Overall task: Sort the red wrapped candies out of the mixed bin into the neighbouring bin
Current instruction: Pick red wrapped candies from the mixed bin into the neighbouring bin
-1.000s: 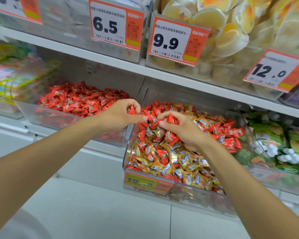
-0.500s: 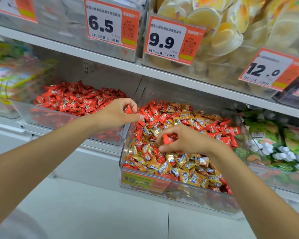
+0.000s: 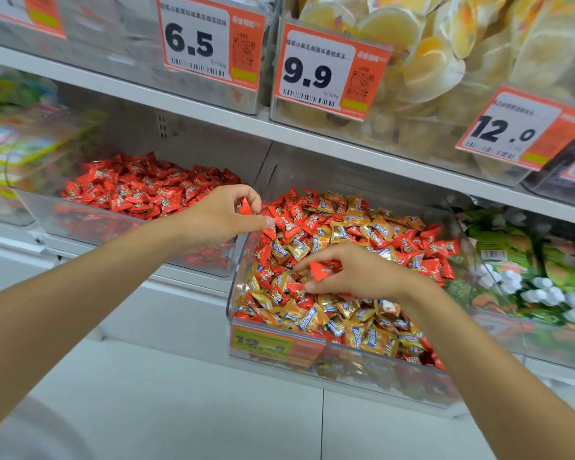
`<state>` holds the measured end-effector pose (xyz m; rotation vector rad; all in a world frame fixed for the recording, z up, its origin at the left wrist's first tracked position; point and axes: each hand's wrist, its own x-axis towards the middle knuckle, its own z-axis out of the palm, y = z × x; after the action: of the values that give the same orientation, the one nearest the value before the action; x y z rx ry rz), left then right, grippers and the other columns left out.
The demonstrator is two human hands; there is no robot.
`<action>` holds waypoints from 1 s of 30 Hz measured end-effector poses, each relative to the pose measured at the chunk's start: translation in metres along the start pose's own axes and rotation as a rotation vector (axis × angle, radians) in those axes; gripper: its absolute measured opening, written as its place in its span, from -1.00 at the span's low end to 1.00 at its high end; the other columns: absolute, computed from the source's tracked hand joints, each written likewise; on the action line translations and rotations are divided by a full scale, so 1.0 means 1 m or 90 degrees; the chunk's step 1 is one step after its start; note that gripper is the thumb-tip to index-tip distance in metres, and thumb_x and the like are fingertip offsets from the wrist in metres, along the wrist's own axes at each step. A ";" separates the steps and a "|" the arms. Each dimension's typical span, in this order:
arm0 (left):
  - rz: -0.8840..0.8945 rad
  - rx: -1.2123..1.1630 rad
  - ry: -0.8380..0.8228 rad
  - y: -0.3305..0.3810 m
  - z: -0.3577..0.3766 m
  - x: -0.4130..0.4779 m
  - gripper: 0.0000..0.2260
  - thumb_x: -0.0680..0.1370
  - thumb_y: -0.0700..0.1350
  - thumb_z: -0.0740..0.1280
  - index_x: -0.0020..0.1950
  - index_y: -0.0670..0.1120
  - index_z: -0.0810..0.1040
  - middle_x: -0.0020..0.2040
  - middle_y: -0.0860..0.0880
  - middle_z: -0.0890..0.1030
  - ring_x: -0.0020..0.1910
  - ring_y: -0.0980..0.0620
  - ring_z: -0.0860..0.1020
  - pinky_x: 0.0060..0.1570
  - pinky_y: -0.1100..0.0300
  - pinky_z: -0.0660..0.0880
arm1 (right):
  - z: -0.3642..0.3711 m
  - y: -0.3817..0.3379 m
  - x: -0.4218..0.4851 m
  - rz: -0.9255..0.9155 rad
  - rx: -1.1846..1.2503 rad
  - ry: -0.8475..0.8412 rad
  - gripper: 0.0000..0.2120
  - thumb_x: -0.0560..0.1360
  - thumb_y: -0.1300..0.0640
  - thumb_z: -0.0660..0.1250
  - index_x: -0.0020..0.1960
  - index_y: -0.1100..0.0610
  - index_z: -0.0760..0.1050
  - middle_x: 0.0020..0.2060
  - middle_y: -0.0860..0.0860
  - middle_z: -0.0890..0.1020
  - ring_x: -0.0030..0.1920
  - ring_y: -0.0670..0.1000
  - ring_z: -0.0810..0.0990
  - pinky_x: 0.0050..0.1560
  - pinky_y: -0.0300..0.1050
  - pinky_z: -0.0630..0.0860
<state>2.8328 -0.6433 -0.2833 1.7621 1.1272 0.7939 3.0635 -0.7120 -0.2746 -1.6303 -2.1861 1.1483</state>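
Shelf: clear plastic mixed bin point(image 3: 239, 277), clear plastic red-candy bin point(image 3: 30, 207) beside.
Left hand point(image 3: 218, 219): pinches red wrapped candy point(image 3: 244, 206).
Right hand point(image 3: 362, 277): pinches second red wrapped candy point(image 3: 319, 270).
Risk: slick wrapper slips, falls between bins.

The red wrapped candies point(image 3: 287, 220) are mingling with gold-and-blue candies point(image 3: 375, 340). The neighbouring bin point(image 3: 37, 210) is holding only red ones.
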 end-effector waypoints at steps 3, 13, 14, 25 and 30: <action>-0.001 -0.006 -0.002 0.000 0.000 0.000 -0.77 0.43 -0.05 0.49 -0.22 -0.04 0.44 -0.25 -0.05 0.40 -0.30 -0.01 0.30 -0.28 0.16 0.30 | 0.019 0.001 0.008 -0.029 -0.051 0.010 -0.92 0.44 0.10 0.50 -0.16 0.03 0.60 -0.26 -0.04 0.61 -0.34 -0.07 0.51 -0.25 -0.04 0.51; 0.005 0.006 -0.002 -0.001 -0.001 0.001 -0.77 0.43 -0.04 0.49 -0.21 -0.04 0.45 -0.26 0.00 0.43 -0.30 0.00 0.33 -0.25 0.14 0.33 | 0.009 -0.004 0.026 -0.041 0.133 0.182 -0.81 0.54 0.26 0.33 0.08 0.03 0.54 -0.50 -0.15 0.50 -0.51 -0.05 0.34 -0.51 -0.25 0.26; 0.009 0.008 0.000 -0.002 -0.001 0.002 -0.77 0.43 -0.04 0.50 -0.22 -0.03 0.45 -0.26 -0.01 0.43 -0.30 0.01 0.34 -0.25 0.13 0.33 | 0.013 -0.008 0.032 -0.043 0.129 0.179 -0.76 0.54 0.26 0.32 0.14 0.01 0.55 -0.47 -0.13 0.52 -0.52 -0.06 0.33 -0.51 -0.26 0.26; 0.016 -0.003 0.008 -0.004 -0.001 -0.001 -0.77 0.44 -0.03 0.48 -0.19 -0.05 0.45 -0.25 -0.09 0.41 -0.30 -0.03 0.32 -0.26 0.10 0.31 | 0.031 -0.012 0.064 -0.053 0.048 0.147 -0.82 0.46 0.16 0.47 -0.04 0.20 0.51 -0.21 0.15 0.58 -0.29 0.01 0.49 -0.25 -0.09 0.43; 0.009 -0.039 -0.008 -0.003 -0.002 -0.002 -0.77 0.44 -0.07 0.48 -0.21 -0.05 0.43 -0.27 -0.09 0.41 -0.31 -0.03 0.30 -0.27 0.09 0.28 | 0.003 -0.008 0.058 -0.046 0.138 0.242 -0.86 0.49 0.27 0.40 0.01 0.19 0.48 -0.31 0.08 0.55 -0.41 -0.03 0.50 -0.44 -0.21 0.39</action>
<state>2.8291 -0.6437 -0.2854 1.7244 1.0725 0.8170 3.0340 -0.6638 -0.2881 -1.5170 -1.8010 0.9271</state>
